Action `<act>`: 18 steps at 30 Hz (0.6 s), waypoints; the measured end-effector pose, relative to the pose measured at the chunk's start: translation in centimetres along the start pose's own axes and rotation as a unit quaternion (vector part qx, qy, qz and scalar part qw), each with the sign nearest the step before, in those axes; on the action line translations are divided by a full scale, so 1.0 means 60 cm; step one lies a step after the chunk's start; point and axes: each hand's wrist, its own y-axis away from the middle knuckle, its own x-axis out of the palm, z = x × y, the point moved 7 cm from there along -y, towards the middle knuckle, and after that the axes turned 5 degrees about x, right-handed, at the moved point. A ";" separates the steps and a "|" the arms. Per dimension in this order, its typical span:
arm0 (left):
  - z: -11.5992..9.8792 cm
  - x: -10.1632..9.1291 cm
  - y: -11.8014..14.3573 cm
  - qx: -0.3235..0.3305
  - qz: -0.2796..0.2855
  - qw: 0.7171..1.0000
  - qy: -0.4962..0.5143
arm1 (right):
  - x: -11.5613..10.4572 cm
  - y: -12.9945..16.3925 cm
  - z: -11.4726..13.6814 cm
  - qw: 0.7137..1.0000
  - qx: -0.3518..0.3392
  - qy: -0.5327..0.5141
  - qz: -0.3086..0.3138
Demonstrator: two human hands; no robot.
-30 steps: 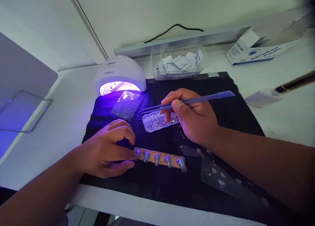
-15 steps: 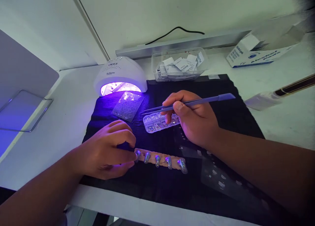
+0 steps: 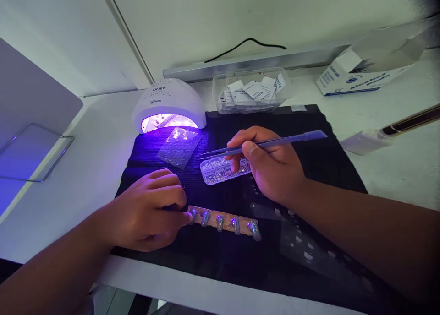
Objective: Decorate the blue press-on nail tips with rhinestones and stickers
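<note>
In the head view, the wooden stick (image 3: 223, 221) with false nails stuck on is pinched at its end by the left hand (image 3: 151, 212), just in front of the rhinestone tray (image 3: 223, 168). Tweezers (image 3: 261, 143) are gripped by the right hand (image 3: 271, 164) above that tray. The stick is probably light and stiff, with glossy, slippery nails, so it's best held by its bare ends.

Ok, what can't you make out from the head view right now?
- Left hand fingertips: curled under, hiding their contact with the wooden stick of false nails.
- Clear rhinestone tray: right end behind right hand.
- Silver tweezers tips: too small to tell if holding anything.
- White-and-blue box: print blurred.
</note>
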 end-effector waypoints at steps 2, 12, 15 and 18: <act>-0.001 0.001 0.000 0.001 0.002 1.000 -0.003 | 0.000 0.000 0.000 1.000 -0.001 0.002 -0.001; -0.001 0.000 -0.006 0.000 0.002 1.000 -0.006 | 0.000 0.000 -0.001 1.000 -0.003 0.010 0.004; -0.001 0.001 -0.005 -0.002 0.004 1.000 -0.001 | 0.000 0.000 -0.001 1.000 -0.005 0.004 0.005; -0.001 0.001 -0.005 -0.003 0.006 1.000 0.002 | 0.000 0.000 0.000 1.000 -0.003 -0.004 0.004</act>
